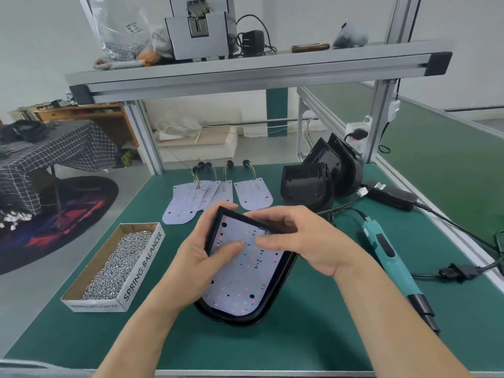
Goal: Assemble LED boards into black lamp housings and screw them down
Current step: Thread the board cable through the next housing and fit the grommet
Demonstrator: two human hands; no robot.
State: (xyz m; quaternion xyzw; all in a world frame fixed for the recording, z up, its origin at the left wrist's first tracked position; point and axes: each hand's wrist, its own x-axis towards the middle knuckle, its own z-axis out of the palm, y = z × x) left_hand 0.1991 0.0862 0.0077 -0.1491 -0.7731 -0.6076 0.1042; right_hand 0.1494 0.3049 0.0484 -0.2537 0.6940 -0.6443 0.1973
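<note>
Left hand (pixel 196 257) curls round the left rim of the black lamp housing (pixel 234 320), thumb pressing the LED board (pixel 245 276) seated inside. Right hand (pixel 302 238) grips the upper right rim likewise. Housing held at frame centre, long axis top to bottom. Electric screwdriver (pixel 392 257) lies right, nearer the right hand; screw box (pixel 141 271) lies left.

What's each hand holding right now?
Left hand: grips the black housing, thumb on the LED board.
Right hand: grips the housing's far edge.
</note>
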